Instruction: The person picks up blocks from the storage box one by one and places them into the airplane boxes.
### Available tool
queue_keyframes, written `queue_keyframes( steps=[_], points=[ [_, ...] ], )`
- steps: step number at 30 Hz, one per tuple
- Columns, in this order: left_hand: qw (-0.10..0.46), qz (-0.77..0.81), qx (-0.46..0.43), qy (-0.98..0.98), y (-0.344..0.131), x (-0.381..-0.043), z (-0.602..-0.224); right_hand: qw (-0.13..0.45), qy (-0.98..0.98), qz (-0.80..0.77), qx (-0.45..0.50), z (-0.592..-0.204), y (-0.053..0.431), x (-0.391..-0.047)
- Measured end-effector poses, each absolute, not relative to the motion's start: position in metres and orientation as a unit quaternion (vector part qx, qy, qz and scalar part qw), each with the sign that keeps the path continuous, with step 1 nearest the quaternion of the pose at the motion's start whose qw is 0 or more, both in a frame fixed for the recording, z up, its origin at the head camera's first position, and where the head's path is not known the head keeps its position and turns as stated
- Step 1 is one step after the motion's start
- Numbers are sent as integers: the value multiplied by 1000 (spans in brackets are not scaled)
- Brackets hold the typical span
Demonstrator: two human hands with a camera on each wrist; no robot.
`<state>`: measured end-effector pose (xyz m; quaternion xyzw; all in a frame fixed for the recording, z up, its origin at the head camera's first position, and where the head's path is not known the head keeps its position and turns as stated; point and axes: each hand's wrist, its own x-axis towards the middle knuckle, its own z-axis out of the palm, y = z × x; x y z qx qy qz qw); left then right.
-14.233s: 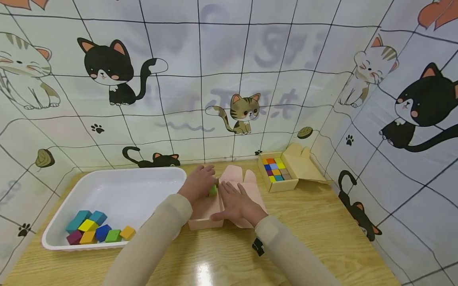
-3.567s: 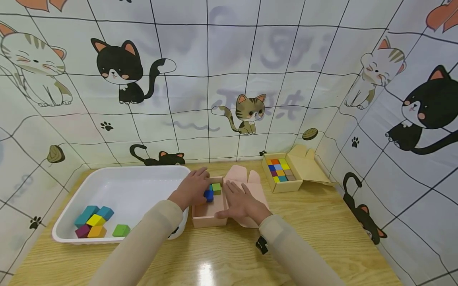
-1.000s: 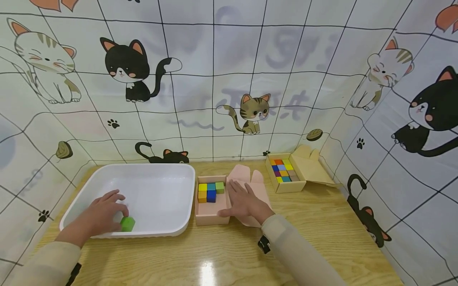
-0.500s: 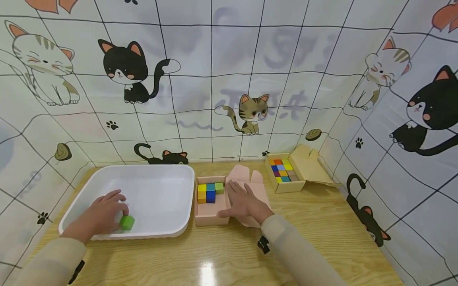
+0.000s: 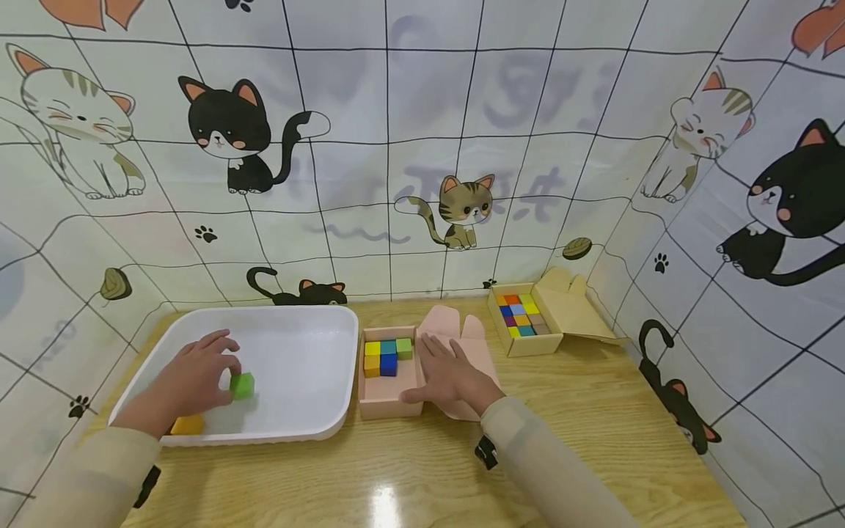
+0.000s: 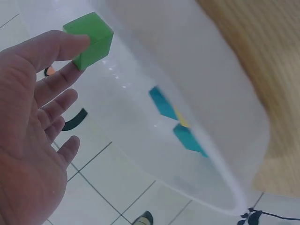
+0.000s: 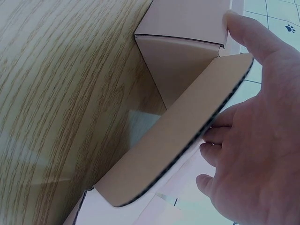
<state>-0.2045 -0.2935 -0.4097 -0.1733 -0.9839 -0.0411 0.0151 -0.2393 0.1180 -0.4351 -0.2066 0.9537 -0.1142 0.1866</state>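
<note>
My left hand pinches a green block between thumb and forefinger above the white tray. In the left wrist view the same green cube sits at the fingertips, lifted off the tray floor. An orange block shows under the hand. Teal blocks and a bit of yellow appear past the tray rim in that view; the hand hides them from the head. My right hand rests with spread fingers on the lid of the pink box. Several coloured blocks stand in the box's far part.
A second, yellowish box stands open at the back right, filled with coloured blocks, its lid folded to the right. A cat-printed sheet encloses the wooden table at the back and sides.
Over the last half second my left hand has raised the green block from the tray's near edge, uncovering an orange block. Earlier, blocks were added to the pink box. The right hand stays put.
</note>
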Motion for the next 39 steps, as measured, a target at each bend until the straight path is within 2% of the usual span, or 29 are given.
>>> queue_keyframes(
  steps=[14, 33, 39],
  points=[
    [46, -40, -207, -976, -237, -231, -378, 188, 953, -118, -205, -433, 120, -238],
    [45, -36, -267, -962, -135, -263, -376, 189, 954, -109, -206, -436, 121, -239],
    [24, -24, -288, -957, -111, -271, -382, 186, 954, -103, -212, -436, 121, -240]
  ],
)
